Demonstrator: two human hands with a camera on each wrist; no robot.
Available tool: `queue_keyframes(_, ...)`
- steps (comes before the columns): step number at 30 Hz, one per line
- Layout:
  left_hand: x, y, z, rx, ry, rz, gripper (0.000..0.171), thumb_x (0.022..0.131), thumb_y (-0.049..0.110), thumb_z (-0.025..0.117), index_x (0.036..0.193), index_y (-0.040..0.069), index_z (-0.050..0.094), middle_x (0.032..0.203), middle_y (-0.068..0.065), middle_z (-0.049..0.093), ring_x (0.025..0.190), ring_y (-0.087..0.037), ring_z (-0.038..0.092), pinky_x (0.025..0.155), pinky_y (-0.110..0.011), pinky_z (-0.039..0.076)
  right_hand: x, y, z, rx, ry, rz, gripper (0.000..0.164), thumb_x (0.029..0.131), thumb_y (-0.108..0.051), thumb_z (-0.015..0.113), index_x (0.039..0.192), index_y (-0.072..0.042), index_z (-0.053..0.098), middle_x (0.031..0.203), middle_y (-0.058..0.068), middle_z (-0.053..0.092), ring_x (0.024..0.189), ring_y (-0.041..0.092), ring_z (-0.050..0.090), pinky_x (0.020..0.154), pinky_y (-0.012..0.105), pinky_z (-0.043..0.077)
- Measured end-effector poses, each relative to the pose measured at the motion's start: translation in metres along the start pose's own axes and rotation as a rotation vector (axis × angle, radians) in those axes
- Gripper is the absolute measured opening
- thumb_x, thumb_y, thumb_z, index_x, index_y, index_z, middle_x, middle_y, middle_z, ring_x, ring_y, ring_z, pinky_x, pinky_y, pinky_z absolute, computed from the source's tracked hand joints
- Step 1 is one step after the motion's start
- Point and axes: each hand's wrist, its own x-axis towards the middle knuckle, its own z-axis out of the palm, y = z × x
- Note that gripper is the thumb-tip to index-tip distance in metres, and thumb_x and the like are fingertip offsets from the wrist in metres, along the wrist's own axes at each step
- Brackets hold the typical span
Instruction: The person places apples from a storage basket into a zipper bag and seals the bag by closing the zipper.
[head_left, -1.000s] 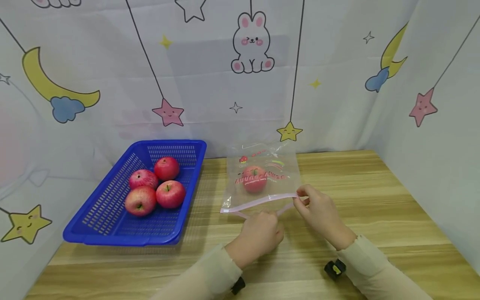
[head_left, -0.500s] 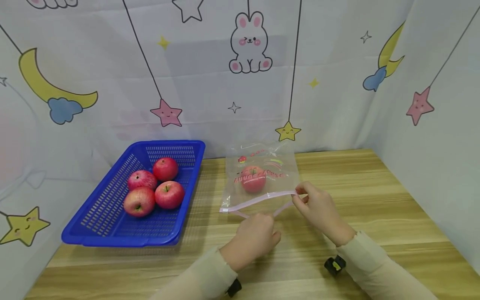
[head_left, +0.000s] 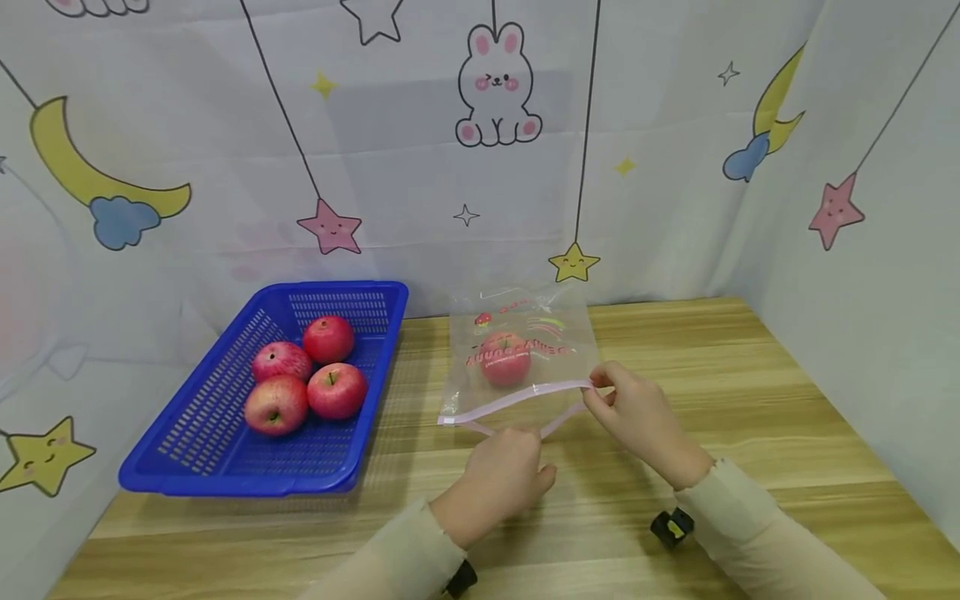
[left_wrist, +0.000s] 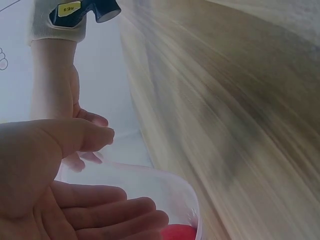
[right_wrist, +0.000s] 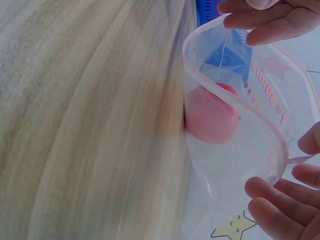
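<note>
A clear zip bag (head_left: 517, 398) with a pale pink zip edge and red printing lies on the wooden table, its mouth spread toward me. Inside it sits one red apple (head_left: 504, 371), also visible through the film in the right wrist view as a rounded apple (right_wrist: 212, 117). My right hand (head_left: 637, 417) pinches the zip edge at the bag's right corner. At the near edge of the mouth is my left hand (head_left: 501, 475); in the left wrist view that hand (left_wrist: 100, 200) has its fingers extended and thumb apart, nothing gripped between them.
On the left stands a blue perforated basket (head_left: 240, 483) holding several red apples (head_left: 339, 392). A white curtain (head_left: 405, 167) with printed stars and a rabbit hangs behind the wooden table (head_left: 720, 375).
My left hand has shifted slightly left and toward me along the bag's near edge. The right hand keeps its pinch on the corner. The head view has turned slightly right.
</note>
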Motion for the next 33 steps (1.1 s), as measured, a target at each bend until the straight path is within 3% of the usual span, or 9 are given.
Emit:
queue_keyframes(10, -0.002, -0.002, -0.001, 0.016, 0.022, 0.005, 0.025, 0.081, 0.026, 0.069, 0.085, 0.002, 0.065, 0.069, 0.000, 0.059, 0.050, -0.006, 0.045, 0.042, -0.016, 0.039, 0.003, -0.004, -0.002, -0.003, -0.039, 0.025, 0.011, 0.083, -0.011, 0.064, 0.090, -0.003, 0.061, 0.088, 0.015, 0.071, 0.064, 0.016, 0.069, 0.050, 0.022, 0.052)
queue_keyframes(19, -0.003, -0.004, -0.002, 0.006, 0.019, -0.009, 0.025, 0.082, 0.027, 0.068, 0.082, 0.002, 0.064, 0.067, 0.000, 0.058, 0.046, -0.006, 0.043, 0.039, -0.015, 0.036, -0.001, -0.010, -0.003, -0.014, -0.056, 0.053, 0.010, 0.083, -0.013, 0.064, 0.089, -0.005, 0.061, 0.086, 0.011, 0.071, 0.057, 0.005, 0.061, 0.045, 0.018, 0.042)
queue_keyframes(26, -0.004, -0.005, -0.002, 0.023, 0.031, -0.007, 0.028, 0.082, 0.029, 0.069, 0.082, 0.001, 0.065, 0.071, -0.003, 0.062, 0.048, -0.005, 0.045, 0.041, -0.017, 0.039, -0.004, -0.010, -0.002, -0.019, -0.073, 0.086, 0.013, 0.084, -0.014, 0.064, 0.091, -0.004, 0.063, 0.089, 0.012, 0.071, 0.060, 0.006, 0.063, 0.048, 0.019, 0.045)
queue_keyframes(33, -0.004, -0.005, -0.003, 0.022, 0.029, -0.013, 0.030, 0.082, 0.030, 0.068, 0.085, 0.000, 0.066, 0.072, -0.005, 0.063, 0.047, -0.006, 0.044, 0.040, -0.016, 0.038, -0.006, -0.009, 0.000, -0.036, -0.084, 0.099, 0.013, 0.084, -0.015, 0.064, 0.092, -0.005, 0.063, 0.084, 0.009, 0.071, 0.055, 0.002, 0.057, 0.046, 0.019, 0.041)
